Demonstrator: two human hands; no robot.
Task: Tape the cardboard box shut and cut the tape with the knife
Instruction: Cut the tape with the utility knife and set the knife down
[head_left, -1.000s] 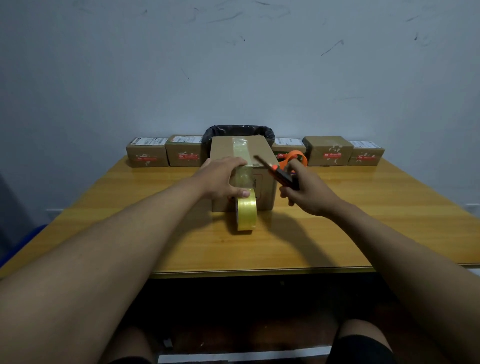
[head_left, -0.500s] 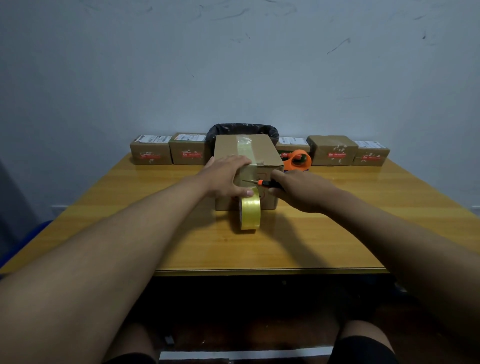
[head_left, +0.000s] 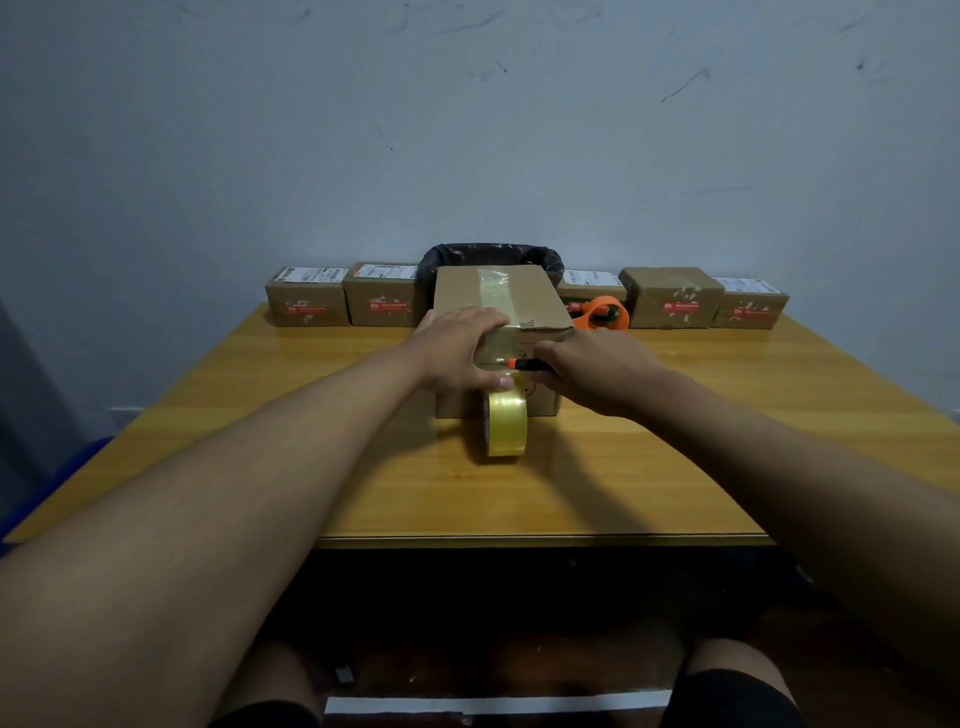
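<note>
Knife (head_left: 524, 364) moved left, prob. touching tape (head_left: 498, 347); right hand (head_left: 592, 371) gripping.

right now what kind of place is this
Probably a small parcel-packing station: a wooden table against a bare wall, a row of labelled small parcels at the back, and a tape roll beside the cardboard box being sealed.

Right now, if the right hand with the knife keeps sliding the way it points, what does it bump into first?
Probably the left hand: its thumb presses the tape just ahead of the right hand's orange-and-black knife. Depth is uncertain.
</note>
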